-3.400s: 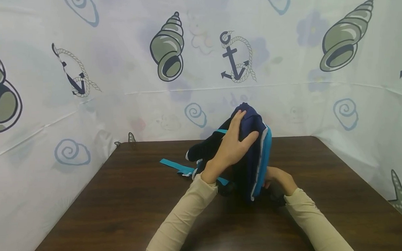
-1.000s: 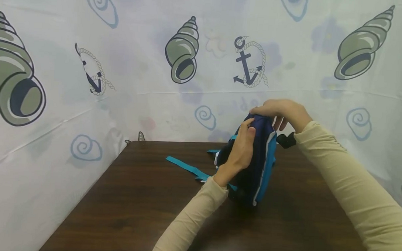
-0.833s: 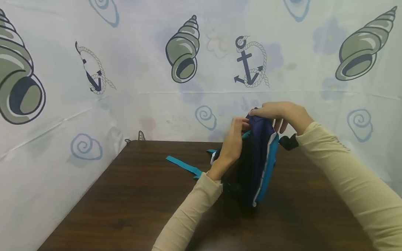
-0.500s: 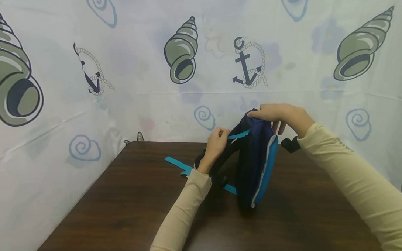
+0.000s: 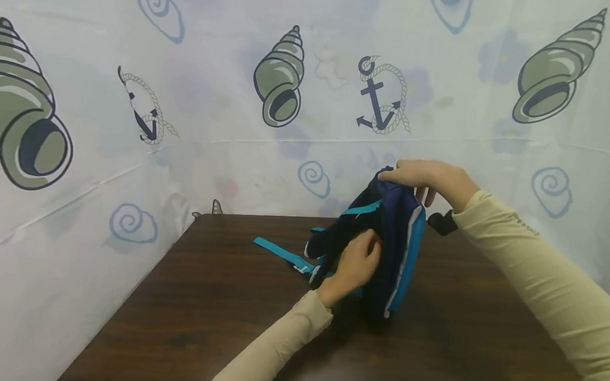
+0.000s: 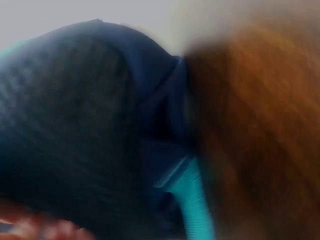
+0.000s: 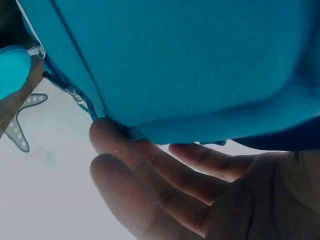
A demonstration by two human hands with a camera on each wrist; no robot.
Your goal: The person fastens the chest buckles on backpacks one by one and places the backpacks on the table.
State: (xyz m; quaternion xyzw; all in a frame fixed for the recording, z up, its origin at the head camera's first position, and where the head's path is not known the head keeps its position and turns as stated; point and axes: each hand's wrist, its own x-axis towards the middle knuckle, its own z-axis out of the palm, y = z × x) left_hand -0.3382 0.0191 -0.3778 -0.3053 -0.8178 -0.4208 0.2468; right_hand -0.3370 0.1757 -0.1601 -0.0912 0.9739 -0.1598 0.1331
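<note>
A small navy and turquoise backpack [image 5: 397,222] stands upright on the table, its dark back panel facing left. My right hand [image 5: 431,177] grips its top edge, thumb on the near side; in the right wrist view the fingers [image 7: 185,170] lie along the edge of the turquoise front [image 7: 190,65]. My left hand [image 5: 357,264] is at the back panel beside a shoulder strap [image 5: 328,242], fingers loosely bent. In the left wrist view, blurred fingertips [image 6: 37,227] lie low against the dark mesh panel [image 6: 65,120]. Turquoise webbing [image 5: 367,208] crosses the strap's upper part.
A loose turquoise strap end [image 5: 277,250] with a pale buckle [image 5: 302,267] trails left across the brown wooden table [image 5: 189,321]. Behind and around hangs a white sheet [image 5: 214,176] printed with shells and anchors. Beside my right wrist is a small black object [image 5: 442,223].
My right hand has moved from low behind the backpack to its top. My left hand drew the shoulder strap left, let it go, and is back at the panel, lower down.
</note>
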